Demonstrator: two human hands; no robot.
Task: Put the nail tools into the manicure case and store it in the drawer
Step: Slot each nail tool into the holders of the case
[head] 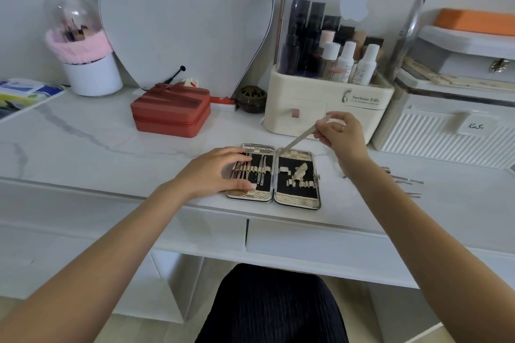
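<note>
Manicure case (296, 198), open flat at frame centre near the desk edge. Your left hand (216, 172) rests on its left half, fingers spread and relaxed. Your right hand (338, 133) pinches a slender nail tool (301, 140), tip angled at the right half's top. Loose tools (404, 179) lie at right. Risk: the tip may miss its loop and slip, or nudge the case off the edge.

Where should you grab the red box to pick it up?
Hold the red box by its two short sides, coming down from above. It lies flat and closed on the table, and the bow on top makes the lid lumpy. The plain sides give a steadier hold, probably with both hands.
</note>
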